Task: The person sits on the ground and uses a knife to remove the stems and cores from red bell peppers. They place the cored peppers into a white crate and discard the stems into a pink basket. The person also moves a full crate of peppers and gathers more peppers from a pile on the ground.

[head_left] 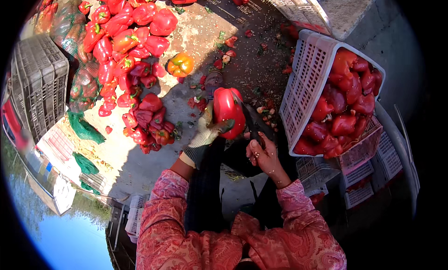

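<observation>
My left hand (206, 130), in a knit work glove with a dark coating, holds a large red bell pepper (226, 110) from its left side and lower end. My bare right hand (261, 151) grips the handle of a knife (251, 121), its dark blade pointing up along the right side of the pepper. Small pale seeds cling to my right wrist. Up and left of my hands lies a heap of whole red bell peppers (120, 42), with an orange and green pepper (180, 64) by itself at its right side.
At right stands a tilted white plastic crate (304, 91) filled with red peppers (346, 105). Seeds and pepper scraps (267, 114) litter the ground beyond my hands. A grey crate (38, 81), a mesh sack of peppers (82, 77) and green netting (84, 128) are at left.
</observation>
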The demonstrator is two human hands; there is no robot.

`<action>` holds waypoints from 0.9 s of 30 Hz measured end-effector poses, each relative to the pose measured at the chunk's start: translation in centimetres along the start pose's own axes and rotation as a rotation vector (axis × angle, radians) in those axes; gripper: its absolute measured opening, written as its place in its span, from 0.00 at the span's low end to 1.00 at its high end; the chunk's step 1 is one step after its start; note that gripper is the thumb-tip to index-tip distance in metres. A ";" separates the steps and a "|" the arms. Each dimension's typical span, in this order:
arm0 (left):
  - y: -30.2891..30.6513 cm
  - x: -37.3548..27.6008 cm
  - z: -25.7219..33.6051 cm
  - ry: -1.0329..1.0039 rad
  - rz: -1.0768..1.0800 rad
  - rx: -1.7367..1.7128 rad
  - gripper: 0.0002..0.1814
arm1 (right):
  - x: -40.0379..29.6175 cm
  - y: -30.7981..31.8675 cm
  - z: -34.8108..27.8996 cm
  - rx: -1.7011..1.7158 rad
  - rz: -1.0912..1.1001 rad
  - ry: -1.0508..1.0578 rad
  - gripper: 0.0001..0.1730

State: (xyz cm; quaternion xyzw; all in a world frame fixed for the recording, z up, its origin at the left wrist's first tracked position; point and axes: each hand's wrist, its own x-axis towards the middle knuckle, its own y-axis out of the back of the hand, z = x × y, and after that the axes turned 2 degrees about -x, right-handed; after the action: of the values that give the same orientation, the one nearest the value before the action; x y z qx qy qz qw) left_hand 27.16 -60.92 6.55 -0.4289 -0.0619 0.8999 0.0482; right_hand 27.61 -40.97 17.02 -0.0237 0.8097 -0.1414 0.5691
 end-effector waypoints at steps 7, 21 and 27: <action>-11.3 -2.2 2.8 -0.012 -0.011 0.120 0.40 | -5.7 6.3 0.2 -0.104 0.128 0.108 0.15; -21.2 -5.8 3.2 0.409 0.064 -0.782 0.21 | -16.6 12.7 7.6 -0.160 0.262 0.176 0.15; -23.6 -7.8 4.1 0.510 -0.002 -0.827 0.24 | -19.5 13.5 9.9 -0.161 0.322 0.279 0.15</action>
State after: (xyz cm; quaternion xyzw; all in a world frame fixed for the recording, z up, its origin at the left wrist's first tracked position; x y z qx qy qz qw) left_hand 29.67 -38.97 18.64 -0.6189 -0.4010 0.6660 -0.1120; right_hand 45.30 -26.17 28.35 0.0803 0.8826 0.0143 0.4631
